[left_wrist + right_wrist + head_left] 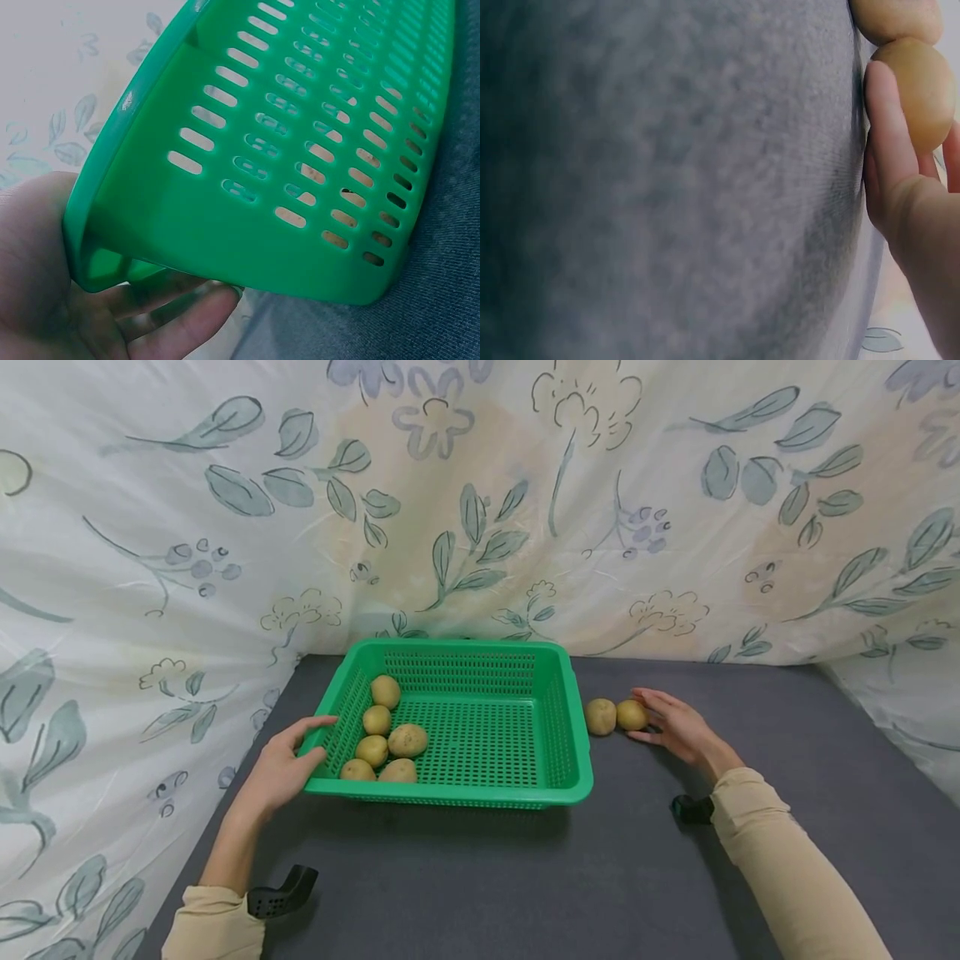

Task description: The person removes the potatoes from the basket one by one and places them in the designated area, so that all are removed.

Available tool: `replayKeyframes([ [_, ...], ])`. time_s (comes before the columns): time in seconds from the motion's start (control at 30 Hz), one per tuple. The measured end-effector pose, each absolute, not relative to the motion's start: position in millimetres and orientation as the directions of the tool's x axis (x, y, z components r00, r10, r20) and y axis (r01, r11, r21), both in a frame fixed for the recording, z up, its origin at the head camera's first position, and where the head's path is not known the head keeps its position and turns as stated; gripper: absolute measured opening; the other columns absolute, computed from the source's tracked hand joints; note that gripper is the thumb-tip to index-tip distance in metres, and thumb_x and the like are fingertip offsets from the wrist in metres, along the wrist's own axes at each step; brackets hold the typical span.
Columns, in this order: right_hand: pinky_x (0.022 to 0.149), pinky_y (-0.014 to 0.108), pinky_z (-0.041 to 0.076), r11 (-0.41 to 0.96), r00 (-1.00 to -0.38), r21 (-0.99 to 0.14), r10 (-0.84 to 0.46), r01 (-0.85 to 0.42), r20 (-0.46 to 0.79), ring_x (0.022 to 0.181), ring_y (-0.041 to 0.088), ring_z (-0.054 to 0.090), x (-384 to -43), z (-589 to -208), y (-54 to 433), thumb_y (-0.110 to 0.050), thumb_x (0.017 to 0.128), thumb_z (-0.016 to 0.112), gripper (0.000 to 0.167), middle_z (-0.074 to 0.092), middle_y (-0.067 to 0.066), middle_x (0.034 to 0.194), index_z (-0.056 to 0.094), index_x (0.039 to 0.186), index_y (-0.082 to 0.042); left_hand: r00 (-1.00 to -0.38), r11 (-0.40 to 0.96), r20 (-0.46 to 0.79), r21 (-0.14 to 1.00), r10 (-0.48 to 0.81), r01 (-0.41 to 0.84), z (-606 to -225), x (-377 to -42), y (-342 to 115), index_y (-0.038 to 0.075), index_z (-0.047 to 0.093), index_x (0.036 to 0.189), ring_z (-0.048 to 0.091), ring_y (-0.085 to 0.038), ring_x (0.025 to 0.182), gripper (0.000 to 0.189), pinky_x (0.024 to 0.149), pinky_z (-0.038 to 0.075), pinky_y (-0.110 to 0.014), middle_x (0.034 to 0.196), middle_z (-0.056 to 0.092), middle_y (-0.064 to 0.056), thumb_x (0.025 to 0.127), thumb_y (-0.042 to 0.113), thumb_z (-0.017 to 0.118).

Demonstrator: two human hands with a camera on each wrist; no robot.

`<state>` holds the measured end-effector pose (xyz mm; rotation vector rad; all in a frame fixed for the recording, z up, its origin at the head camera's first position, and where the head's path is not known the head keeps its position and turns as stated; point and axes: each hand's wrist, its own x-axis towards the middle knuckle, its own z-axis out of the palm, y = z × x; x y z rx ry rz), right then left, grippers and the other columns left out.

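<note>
Green basket (465,794) lies lengthwise left-to-right, rightmost potato (630,716) seemingly likewise.

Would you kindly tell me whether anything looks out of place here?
Only two potatoes stand out slightly: they sit right of the green basket, while other potatoes lie inside. The right hand grips one.

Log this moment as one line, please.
left hand: holds basket; right hand: holds potato beside second potato, on table; in basket: six potatoes
</note>
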<state>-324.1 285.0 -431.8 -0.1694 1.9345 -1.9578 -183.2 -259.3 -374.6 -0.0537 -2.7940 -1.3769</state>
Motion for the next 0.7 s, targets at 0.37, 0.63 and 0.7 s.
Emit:
replayKeyframes([
  [0.37,0.093,0.043,0.044,0.032,-0.926,-0.982,-0.327,0.188,-0.188,0.138,0.04,0.013,-320.1,-429.4,290.0,-0.039,0.102,0.037,0.066,0.003,0.018,0.156,0.015,0.151,0.0,-0.999,0.611,0.03,0.791,0.016,0.034,-372.6,-183.8,-258.5,0.009,0.041,0.144,0.038,-0.015,0.049,0.05,0.052,0.037,-0.033,0.138,0.038,-0.024,0.095,0.008,0.045],
  [0.63,0.093,0.046,0.044,0.07,-0.924,-0.986,-0.345,0.153,-0.168,0.139,0.043,0.004,-316.0,-428.4,297.4,-0.043,0.102,0.034,0.071,0.001,0.024,0.154,0.008,0.152,0.0,-0.999,0.618,0.035,0.785,0.016,0.038,-375.2,-184.0,-258.6,0.009,0.041,0.145,0.046,-0.024,0.069,0.05,0.053,0.035,-0.034,0.144,0.033,-0.026,0.095,0.008,0.045],
  [0.7,0.093,0.048,0.044,0.083,-0.926,-0.986,-0.341,0.145,-0.165,0.139,0.044,0.004,-314.9,-427.9,299.6,-0.045,0.102,0.032,0.072,0.0,0.024,0.154,0.005,0.152,-0.001,-0.999,0.618,0.039,0.785,0.017,0.041,-375.2,-183.8,-258.5,0.009,0.041,0.144,0.047,-0.026,0.076,0.049,0.053,0.035,-0.035,0.145,0.031,-0.027,0.095,0.008,0.046],
])
